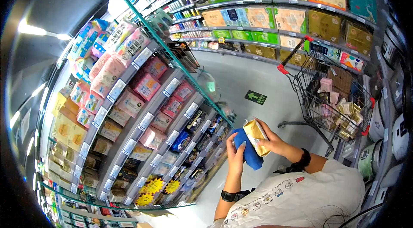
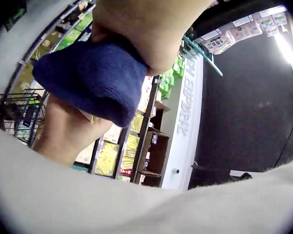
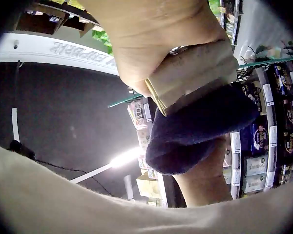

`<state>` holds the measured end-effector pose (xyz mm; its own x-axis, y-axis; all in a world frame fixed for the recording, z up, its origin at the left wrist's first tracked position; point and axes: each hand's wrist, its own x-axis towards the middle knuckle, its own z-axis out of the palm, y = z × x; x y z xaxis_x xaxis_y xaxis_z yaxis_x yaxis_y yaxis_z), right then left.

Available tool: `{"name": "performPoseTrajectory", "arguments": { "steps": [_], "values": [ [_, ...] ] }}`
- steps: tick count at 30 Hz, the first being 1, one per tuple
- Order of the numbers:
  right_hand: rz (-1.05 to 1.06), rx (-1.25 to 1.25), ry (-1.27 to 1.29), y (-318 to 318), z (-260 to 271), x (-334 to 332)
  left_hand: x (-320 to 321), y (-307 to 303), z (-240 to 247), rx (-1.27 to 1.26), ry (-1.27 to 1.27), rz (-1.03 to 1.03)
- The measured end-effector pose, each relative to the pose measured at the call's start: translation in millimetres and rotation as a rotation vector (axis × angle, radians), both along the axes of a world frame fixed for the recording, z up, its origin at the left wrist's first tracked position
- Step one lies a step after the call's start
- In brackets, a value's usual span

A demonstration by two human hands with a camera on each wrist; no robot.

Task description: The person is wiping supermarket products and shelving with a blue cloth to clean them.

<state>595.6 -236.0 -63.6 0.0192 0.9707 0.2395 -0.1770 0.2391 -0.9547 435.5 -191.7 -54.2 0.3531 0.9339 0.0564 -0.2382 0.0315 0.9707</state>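
Note:
In the head view my left hand [image 1: 235, 154] grips a folded blue cloth [image 1: 248, 150], its thumb lying over the near side. Close beside it, my right hand [image 1: 272, 139] holds a gold-and-white soft pack [image 1: 256, 135], thumb across its face. Pack and cloth lie side by side and overlap in this view. From the left wrist the dark blue cloth [image 2: 95, 80] hides most of the pack. The right wrist view shows the edge of the pack [image 3: 193, 73] under my right hand [image 3: 161, 39], with the cloth [image 3: 200, 126] below it.
To the left, a slanting shelf rack [image 1: 144, 112] carries pink, dark and blue packages. A wire shopping cart [image 1: 316, 81] with several goods inside stands on the right. Stocked wall shelves [image 1: 275, 0] run behind. A green exit sign [image 1: 256, 97] marks the grey floor.

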Motion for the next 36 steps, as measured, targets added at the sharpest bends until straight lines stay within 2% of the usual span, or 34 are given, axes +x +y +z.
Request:
{"name": "performPoseTrajectory", "arguments": {
  "steps": [5,9,14,17,20,25,30,36],
  "values": [
    [-0.022,-0.028,0.109,-3.8,-0.5,3.0,2.0,-5.4,-0.1,-0.016,-0.034,-0.093],
    [-0.049,-0.073,0.221,-6.8,-7.6,4.9,-0.7,-10.6,10.1,-0.014,-0.056,-0.246],
    [-0.112,-0.021,0.168,-9.8,-6.1,9.7,3.7,-16.8,9.4,0.031,-0.001,-0.340],
    [-0.127,0.016,0.122,-12.6,-2.0,13.7,7.5,-16.8,1.1,0.054,0.011,-0.306],
    [-0.100,0.021,0.084,-13.5,-4.0,15.0,14.9,-19.3,1.7,0.129,0.082,-0.172],
    [0.062,0.028,-0.007,-17.6,-11.7,8.3,16.8,-9.9,7.1,0.396,0.060,0.156],
    [0.183,-0.034,0.076,-20.6,-19.4,-0.4,7.4,-11.6,18.7,0.372,0.070,0.141],
    [0.035,-0.045,0.210,-22.8,-13.8,0.3,4.5,-15.4,11.8,0.307,0.189,-0.050]
  ]
}}
